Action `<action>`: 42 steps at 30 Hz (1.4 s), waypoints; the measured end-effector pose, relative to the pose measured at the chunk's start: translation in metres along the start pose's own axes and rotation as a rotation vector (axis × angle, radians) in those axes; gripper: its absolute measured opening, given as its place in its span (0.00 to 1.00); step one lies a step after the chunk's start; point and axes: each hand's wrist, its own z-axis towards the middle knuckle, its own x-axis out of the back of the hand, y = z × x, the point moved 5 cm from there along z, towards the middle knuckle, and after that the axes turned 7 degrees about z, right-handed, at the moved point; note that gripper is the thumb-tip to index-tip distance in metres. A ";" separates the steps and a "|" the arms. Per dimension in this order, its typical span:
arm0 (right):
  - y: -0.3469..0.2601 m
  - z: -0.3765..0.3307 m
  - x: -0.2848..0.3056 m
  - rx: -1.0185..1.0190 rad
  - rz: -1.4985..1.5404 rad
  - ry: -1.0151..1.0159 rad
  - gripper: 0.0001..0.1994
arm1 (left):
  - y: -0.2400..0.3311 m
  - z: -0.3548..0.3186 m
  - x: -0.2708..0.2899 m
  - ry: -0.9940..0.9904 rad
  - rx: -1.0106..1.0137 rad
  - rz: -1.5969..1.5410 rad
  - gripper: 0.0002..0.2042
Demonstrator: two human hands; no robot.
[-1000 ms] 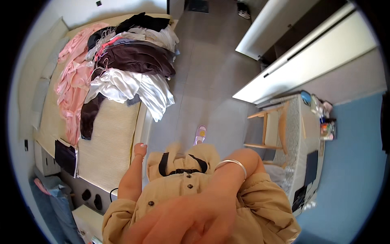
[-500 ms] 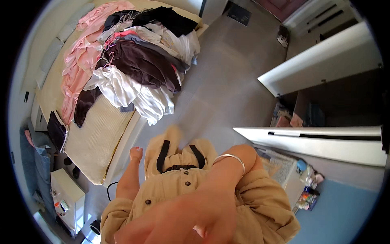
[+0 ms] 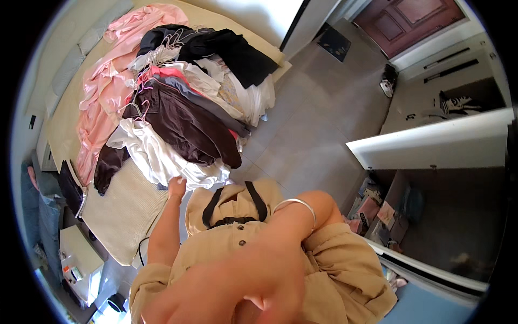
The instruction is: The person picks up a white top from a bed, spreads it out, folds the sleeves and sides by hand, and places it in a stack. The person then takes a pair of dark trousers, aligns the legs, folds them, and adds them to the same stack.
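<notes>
My left hand [image 3: 177, 187] hangs low at my left side, its fingers loosely bent and nothing visible in them. In the picture it overlaps the lower edge of a white garment [image 3: 156, 156]; whether it touches the cloth I cannot tell. My right hand [image 3: 232, 286] is raised very close to the camera, large and blurred, with its fingertips partly out of view. A silver bangle [image 3: 300, 202] circles that wrist. Beside the white garment, dark brown clothing [image 3: 183, 119] on hangers [image 3: 143, 108] lies across the bed [image 3: 127, 200].
Pink satiny fabric [image 3: 102, 97] runs along the bed's far side; black clothing [image 3: 232, 51] tops the pile. On the right stands a wardrobe with an open white door [image 3: 431, 140] and things inside. Grey tiled floor [image 3: 307, 119] leads to a reddish-brown door [image 3: 407, 21].
My view has shifted, with more of the reddish-brown door and wardrobe interior showing. My left hand now appears against the white garment; my right hand remains raised near the camera.
</notes>
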 end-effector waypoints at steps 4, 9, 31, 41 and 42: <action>-0.029 0.009 0.115 0.051 0.045 0.180 0.10 | 0.042 0.040 0.063 0.273 -0.172 -0.031 0.16; -0.033 -0.171 0.429 -0.210 -0.572 1.102 0.08 | 0.101 0.062 0.045 0.165 -0.062 -0.319 0.14; -0.162 -0.113 0.779 -0.292 -1.643 0.671 0.05 | 0.264 0.093 -0.007 -0.002 0.382 -0.941 0.16; -0.043 -0.165 0.480 -0.953 -0.310 0.358 0.10 | 0.325 0.091 0.053 -0.172 0.622 -1.701 0.14; -0.037 -0.175 0.479 -1.000 -0.293 0.289 0.07 | 0.325 0.088 0.053 -0.104 0.603 -1.656 0.12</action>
